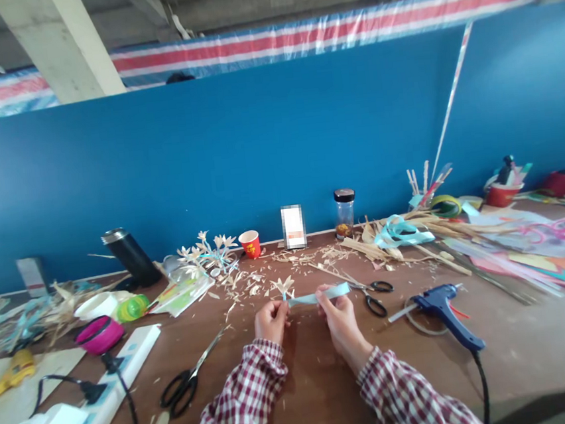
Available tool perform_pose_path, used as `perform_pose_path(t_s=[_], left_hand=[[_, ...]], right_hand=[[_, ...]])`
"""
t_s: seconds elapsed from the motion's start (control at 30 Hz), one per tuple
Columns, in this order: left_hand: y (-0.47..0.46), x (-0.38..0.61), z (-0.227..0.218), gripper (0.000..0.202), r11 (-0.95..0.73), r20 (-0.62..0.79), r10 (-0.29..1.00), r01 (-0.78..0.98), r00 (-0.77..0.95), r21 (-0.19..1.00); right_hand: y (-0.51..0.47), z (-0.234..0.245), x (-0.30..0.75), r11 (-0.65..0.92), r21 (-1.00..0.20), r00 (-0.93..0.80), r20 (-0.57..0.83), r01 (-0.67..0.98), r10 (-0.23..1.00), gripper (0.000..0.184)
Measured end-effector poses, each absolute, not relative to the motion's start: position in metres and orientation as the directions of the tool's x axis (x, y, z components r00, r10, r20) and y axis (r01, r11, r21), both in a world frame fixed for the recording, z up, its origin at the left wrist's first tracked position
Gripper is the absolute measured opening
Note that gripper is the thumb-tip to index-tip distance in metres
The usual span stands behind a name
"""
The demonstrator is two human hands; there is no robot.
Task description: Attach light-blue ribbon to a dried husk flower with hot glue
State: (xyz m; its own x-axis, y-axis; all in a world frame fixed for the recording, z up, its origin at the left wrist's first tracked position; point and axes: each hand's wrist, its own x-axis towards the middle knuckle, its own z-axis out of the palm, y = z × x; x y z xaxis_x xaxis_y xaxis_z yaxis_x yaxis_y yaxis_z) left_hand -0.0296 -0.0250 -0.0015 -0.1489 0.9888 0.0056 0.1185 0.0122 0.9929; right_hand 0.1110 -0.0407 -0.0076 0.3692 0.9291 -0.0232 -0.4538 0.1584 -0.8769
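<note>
Between finger and thumb, my left hand pinches the stem of a small pale craft flower, whose petals spread above the fingers. A light blue paper strip runs from that stem across to my right hand. The right fingers are closed on the strip, and its free end sticks out beyond them. Both hands are held above the brown table. Scissors with black handles lie just right of my right hand. A second pair of scissors rests left of my left forearm.
A blue glue gun with a cord lies at right. At left is a white power strip with plugs. Toward the back stand finished flowers, a red paper cup, a jar and a dark flask. Scraps litter the middle.
</note>
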Motion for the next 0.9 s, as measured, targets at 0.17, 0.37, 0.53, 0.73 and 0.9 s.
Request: perform_pose_path(t_s=[0.17,0.37,0.53,0.73,0.9], left_hand=[[-0.023,-0.031,0.004,0.024,0.146,-0.125,0.984,0.171,-0.125,0.974],[-0.023,-0.035,0.005,0.014,0.314,-0.305,0.949,0.24,-0.076,0.919],[-0.031,-0.038,0.007,0.011,0.339,-0.336,0.94,0.311,-0.065,0.888],[-0.045,-0.045,0.007,0.017,0.238,-0.233,0.97,0.492,-0.073,0.837],[-0.054,-0.045,0.007,0.014,0.136,-0.136,0.989,0.654,-0.05,0.744]], right_hand=[[-0.043,-0.004,0.113,0.174,-0.922,0.436,0.006,-0.346,0.9,0.035],[-0.048,-0.003,0.118,0.125,-0.97,0.428,0.026,-0.206,0.903,0.035],[-0.051,-0.01,0.122,0.071,-0.995,0.39,0.04,-0.067,0.92,0.039],[-0.054,-0.011,0.123,0.079,-0.995,0.357,0.056,-0.052,0.932,0.036],[-0.061,-0.007,0.125,0.099,-0.99,0.363,0.057,-0.098,0.93,0.036]])
